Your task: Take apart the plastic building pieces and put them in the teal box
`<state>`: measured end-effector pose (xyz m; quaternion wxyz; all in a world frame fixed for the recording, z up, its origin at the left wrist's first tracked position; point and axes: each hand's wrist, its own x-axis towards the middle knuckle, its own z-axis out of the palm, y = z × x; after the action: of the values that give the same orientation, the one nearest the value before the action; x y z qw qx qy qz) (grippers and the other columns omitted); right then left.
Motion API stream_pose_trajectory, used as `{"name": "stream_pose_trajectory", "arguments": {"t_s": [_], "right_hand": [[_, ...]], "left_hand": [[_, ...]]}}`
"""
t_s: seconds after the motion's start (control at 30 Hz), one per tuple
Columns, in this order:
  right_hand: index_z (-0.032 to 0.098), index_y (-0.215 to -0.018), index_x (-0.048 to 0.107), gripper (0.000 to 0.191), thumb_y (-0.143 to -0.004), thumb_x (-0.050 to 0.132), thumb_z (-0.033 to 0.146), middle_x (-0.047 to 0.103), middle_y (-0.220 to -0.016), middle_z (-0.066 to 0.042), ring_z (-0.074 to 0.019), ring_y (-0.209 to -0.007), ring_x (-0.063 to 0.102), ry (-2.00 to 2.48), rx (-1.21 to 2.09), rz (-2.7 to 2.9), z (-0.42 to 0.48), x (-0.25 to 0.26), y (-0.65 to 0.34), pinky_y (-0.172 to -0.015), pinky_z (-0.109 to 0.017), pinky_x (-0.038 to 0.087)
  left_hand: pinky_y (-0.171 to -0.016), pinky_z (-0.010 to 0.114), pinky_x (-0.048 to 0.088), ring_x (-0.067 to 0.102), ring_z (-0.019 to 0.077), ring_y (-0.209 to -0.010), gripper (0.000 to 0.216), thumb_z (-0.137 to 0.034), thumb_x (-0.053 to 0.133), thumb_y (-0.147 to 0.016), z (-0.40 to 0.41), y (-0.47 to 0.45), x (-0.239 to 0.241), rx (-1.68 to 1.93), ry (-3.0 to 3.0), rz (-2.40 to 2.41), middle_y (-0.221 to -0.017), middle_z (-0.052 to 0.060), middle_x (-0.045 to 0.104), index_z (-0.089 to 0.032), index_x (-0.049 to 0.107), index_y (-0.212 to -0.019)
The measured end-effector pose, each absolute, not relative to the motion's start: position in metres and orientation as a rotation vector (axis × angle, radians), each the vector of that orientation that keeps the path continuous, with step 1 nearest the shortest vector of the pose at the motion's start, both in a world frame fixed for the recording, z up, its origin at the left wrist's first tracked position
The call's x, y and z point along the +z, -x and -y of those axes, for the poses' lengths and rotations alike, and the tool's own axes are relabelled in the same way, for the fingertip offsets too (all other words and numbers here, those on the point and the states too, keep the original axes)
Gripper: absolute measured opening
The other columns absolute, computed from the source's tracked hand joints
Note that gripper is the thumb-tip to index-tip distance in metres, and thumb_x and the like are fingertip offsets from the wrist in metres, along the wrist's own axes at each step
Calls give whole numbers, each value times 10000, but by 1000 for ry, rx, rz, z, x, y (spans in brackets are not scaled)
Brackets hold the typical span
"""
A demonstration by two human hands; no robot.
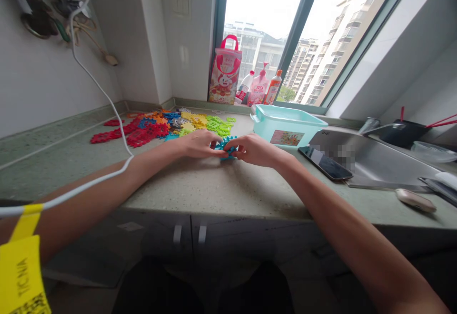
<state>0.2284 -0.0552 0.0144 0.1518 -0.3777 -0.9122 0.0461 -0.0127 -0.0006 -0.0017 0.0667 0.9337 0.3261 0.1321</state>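
Note:
My left hand and my right hand meet over the counter, both with fingers closed on blue interlocking plastic pieces. The fingers hide much of these pieces, so I cannot tell how many there are or how they are joined. Behind my left hand lies a spread of loose interlocking pieces sorted roughly by colour: red pieces, yellow pieces and green pieces, with some blue, grey and orange among them. A turquoise plastic bin stands just behind my right hand.
A phone lies by the steel sink at the right, near a small pale rounded object. A pink bag and several bottles stand on the windowsill. A white cable hangs across my left arm.

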Motion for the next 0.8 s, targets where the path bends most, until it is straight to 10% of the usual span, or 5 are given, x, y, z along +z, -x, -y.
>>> {"name": "stream_pose_trajectory", "arguments": {"t_s": [0.8], "right_hand": [[236,-1108,845,303,-912,632,147,799,-891,-34,-140,-738,664,1183,-9,2439,35,13,-249,-774,-255,453]], "left_hand": [[-730,238,420,645,158,-810,498,-629,753,-796,-15,30,-2,458,-2822,-1052,-1097,51,771,-231,802,-1090]]}}
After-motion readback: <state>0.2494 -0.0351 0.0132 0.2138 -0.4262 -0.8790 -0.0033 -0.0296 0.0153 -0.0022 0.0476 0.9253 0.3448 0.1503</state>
